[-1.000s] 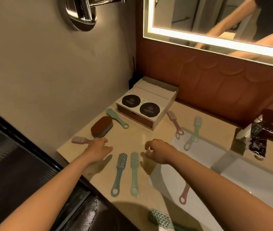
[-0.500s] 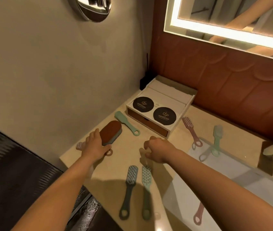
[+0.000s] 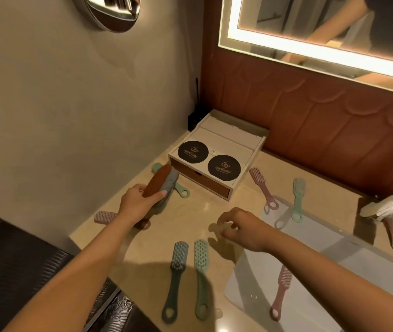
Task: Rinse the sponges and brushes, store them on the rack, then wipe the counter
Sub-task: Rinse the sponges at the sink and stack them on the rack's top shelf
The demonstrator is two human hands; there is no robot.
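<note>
My left hand (image 3: 140, 202) grips a brown-topped sponge with a grey underside (image 3: 160, 182), lifted and tilted above the beige counter (image 3: 190, 219). My right hand (image 3: 243, 227) hovers over the counter's middle with loosely curled fingers, holding nothing. Two long-handled brushes lie side by side near the front edge: a dark teal one (image 3: 175, 276) and a mint one (image 3: 201, 274). A pink brush (image 3: 105, 216) lies left, partly behind my left arm. A mint brush (image 3: 182, 190) lies behind the sponge.
A white box with two black round discs (image 3: 217, 159) stands at the back. Pink (image 3: 263, 188) and mint (image 3: 297, 197) brushes lie near the sink's rim (image 3: 284, 212); another pink brush (image 3: 280, 291) rests in the basin. A tap (image 3: 377, 207) stands right. Walls close the left and back.
My left hand closed round the brown sponge and lifted it off the counter, tilting it on edge. My right hand stayed hovering mid-counter.
</note>
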